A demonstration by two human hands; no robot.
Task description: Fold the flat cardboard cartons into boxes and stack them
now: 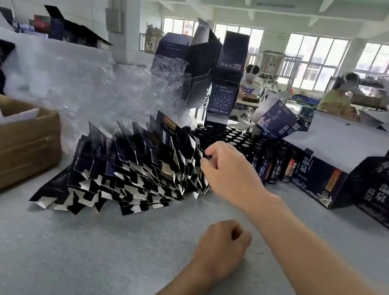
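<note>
Dark card everywhere in the head view: the flat cartons (136, 164) stand on edge in a long fanned row on the grey table (110, 260), the row running from near left to far right and every sheet leaning back to the left. The right hand (229, 174) is at the row's right end, fingers curled in, and they look to be pinching the top edge of the end carton (194, 162). The left hand (222, 246) sits lower, nearer the person and well apart from the row, balled in a fist and holding nothing. So the right hand is the nearer one, and the sheet should peel off to the right, towards the bottles (234, 138). Folded boxes (231, 52) tower behind the row, so that is probably the stacking spot. A brown box (8, 146) waits at far left.
</note>
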